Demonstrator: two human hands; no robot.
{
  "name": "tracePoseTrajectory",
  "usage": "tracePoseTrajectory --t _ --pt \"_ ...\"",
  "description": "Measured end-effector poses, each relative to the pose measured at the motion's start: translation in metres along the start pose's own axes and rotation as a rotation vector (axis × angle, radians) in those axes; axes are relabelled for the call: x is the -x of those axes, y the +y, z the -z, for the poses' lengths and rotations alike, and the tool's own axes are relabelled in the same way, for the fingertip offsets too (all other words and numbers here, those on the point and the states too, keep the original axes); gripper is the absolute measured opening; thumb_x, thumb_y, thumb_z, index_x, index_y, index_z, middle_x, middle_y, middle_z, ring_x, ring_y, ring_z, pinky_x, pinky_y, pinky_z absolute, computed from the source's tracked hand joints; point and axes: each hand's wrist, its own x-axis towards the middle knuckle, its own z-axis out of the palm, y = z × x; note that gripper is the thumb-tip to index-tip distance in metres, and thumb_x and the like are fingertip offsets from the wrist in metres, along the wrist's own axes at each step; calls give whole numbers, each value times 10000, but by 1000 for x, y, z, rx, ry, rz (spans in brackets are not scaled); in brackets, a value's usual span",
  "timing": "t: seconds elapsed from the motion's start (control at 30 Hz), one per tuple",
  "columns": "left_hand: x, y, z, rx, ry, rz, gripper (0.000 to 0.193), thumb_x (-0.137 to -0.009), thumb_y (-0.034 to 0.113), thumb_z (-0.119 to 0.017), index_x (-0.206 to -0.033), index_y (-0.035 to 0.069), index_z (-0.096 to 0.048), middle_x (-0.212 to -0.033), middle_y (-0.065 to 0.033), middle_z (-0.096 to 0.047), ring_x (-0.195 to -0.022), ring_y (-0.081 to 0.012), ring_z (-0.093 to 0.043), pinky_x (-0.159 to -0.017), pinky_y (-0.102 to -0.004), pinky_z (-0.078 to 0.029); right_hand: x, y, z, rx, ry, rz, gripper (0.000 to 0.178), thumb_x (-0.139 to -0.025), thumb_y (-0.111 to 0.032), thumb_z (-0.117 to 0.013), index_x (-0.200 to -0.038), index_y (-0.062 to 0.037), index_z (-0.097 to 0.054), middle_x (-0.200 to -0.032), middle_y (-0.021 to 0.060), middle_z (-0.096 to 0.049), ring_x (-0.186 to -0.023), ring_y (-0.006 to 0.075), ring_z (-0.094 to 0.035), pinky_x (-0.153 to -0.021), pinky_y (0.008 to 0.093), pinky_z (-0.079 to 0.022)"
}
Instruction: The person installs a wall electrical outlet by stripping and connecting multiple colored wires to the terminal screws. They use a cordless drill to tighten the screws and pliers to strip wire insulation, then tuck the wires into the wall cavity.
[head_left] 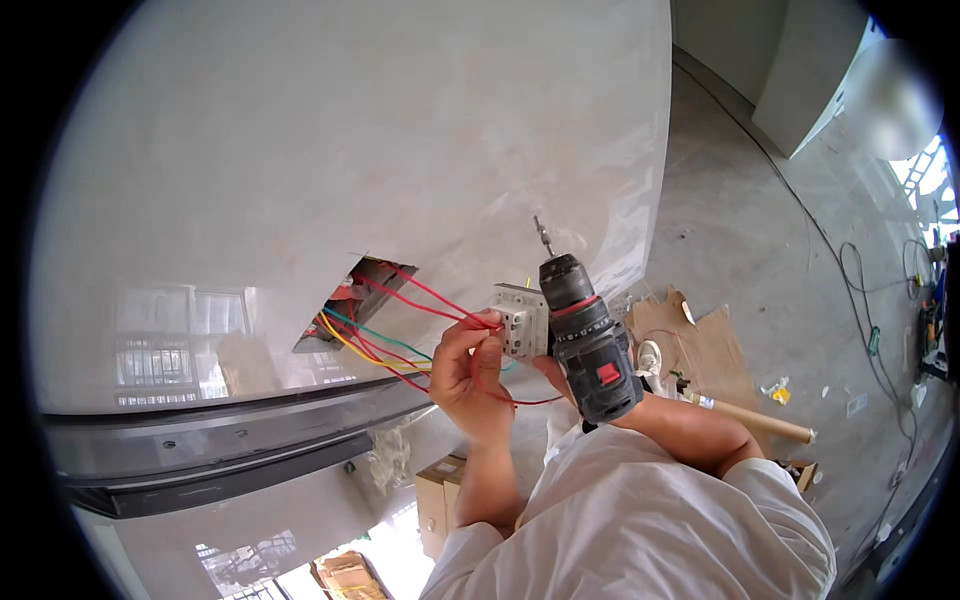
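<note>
My left hand (468, 378) is closed, thumb and fingers pinching a red wire (440, 305) at the terminal side of a white socket module (522, 318). Red, yellow and green wires run from a rectangular wall recess (375, 285) toward this hand. A black cordless drill (590, 345) with a red-marked body stands in front of my right hand (551, 374), its bit pointing away toward the wall. The drill body hides most of that hand, which appears to hold it by the concealed handle. A visible bit of the right hand sits against the module's lower edge.
Flattened cardboard (705, 345) and a cardboard tube (770, 421) lie on the floor at the right. A long dark cable (800, 205) trails across the floor. Below the recess, a dark metal ledge (250, 430) runs along the wall, with a cardboard box (435, 500) nearby.
</note>
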Motion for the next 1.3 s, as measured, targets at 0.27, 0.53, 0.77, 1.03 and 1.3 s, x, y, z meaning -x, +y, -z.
tracePoseTrajectory --t 0.27,0.53,0.77,1.03,1.3 --pt "-4 2 10 113 -46 80 150 -1017 82 -661 -1119 9 -579 -1204 -204 -683 -1104 -283 -687 -927 -427 -611 -2 -7 10 -24 -150 -162 365 -813 -215 -889 -1092 -91 -689 -883 64 -735 -776 257 -726 -700 386 -585" --pt "-17 -5 25 115 -145 194 175 -1019 90 -668 -1131 13 -557 -1208 -210 -684 -1143 -294 -681 -970 -450 -582 21 -1 89 -80 -496 -173 437 -825 -222 -845 -1195 -59 -681 -1065 88 -765 -923 206 -741 -800 346 -568" --pt "-25 -13 33 293 -221 289 144 -993 24 -683 -1101 15 -587 -1192 -176 -703 -1148 -232 -647 -1015 -336 -479 33 -32 26 -1 -1492 98 407 -690 -248 -759 -1029 -23 -736 -937 215 -733 -923 414 -709 -831 517 -556" --pt "-21 1 25 222 -122 260 114 -1000 49 -667 -1093 34 -602 -1233 -191 -687 -1162 -266 -637 -1051 -423 -482 98 -83 -102 -366 -1639 676 305 -779 -266 -723 -913 7 -714 -877 240 -722 -861 435 -710 -775 506 -559" --pt "1 1 -6 327 147 230 148 -972 42 -697 -1084 23 -602 -1259 -225 -686 -1165 -267 -636 -1072 -428 -456 82 -75 -51 -96 -1703 474 217 -858 -197 -667 -926 7 -696 -932 194 -728 -944 396 -701 -848 492 -555"
